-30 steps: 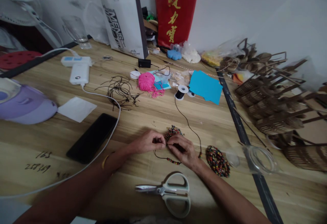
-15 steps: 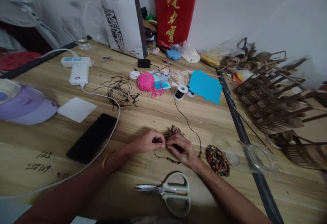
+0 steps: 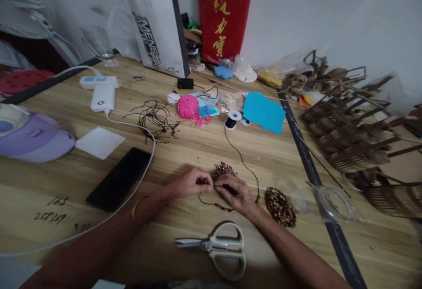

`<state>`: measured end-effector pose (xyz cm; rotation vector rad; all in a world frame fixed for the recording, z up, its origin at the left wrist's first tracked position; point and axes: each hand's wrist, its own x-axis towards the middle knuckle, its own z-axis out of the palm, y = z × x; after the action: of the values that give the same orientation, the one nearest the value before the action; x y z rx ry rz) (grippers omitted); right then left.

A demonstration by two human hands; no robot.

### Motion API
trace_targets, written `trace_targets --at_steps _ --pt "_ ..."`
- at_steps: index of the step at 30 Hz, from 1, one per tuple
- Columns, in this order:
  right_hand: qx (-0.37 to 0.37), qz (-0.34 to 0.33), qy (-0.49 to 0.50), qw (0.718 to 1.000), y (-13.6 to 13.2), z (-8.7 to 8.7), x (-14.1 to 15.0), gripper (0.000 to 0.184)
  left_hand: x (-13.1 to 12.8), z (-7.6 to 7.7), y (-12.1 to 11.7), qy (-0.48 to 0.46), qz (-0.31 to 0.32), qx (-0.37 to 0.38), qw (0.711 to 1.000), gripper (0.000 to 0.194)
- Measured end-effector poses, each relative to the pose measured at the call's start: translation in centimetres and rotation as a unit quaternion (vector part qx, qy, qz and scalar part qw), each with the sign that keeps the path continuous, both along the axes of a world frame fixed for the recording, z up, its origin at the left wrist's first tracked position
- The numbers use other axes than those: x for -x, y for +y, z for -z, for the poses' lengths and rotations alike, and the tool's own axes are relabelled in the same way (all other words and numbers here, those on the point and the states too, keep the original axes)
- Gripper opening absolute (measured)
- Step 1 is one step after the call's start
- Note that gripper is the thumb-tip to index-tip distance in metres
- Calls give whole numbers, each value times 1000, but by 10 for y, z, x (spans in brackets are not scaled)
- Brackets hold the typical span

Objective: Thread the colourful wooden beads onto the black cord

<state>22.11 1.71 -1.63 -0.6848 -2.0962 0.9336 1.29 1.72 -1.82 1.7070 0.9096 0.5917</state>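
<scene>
Near the table's middle, my left hand is closed in a pinch on a thin black cord, which loops out below its fingers. Fingertip to fingertip with it, my right hand is pinched too; whatever it grips is too small to make out. A row of small colourful beads is threaded on the cord below the hands. Just behind the right hand lies a heap of loose beads, partly hidden. From the right hand's far side the cord runs back to a spool.
Scissors lie in front of the hands, blades to the left. A coiled bead string is right of my right hand. A phone and white cable lie left. Brown woven baskets crowd the right side; pink yarn sits further back.
Both hands keep nearly the same pinched pose, fingertips together. The camera view has shifted very slightly; nothing on the table has visibly moved.
</scene>
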Motion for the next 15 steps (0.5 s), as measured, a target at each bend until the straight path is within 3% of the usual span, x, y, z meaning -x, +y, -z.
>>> trace_targets --at_steps 15 --pt "16 16 8 1000 0 -1 0 10 0 -5 0 -21 7 16 1000 17"
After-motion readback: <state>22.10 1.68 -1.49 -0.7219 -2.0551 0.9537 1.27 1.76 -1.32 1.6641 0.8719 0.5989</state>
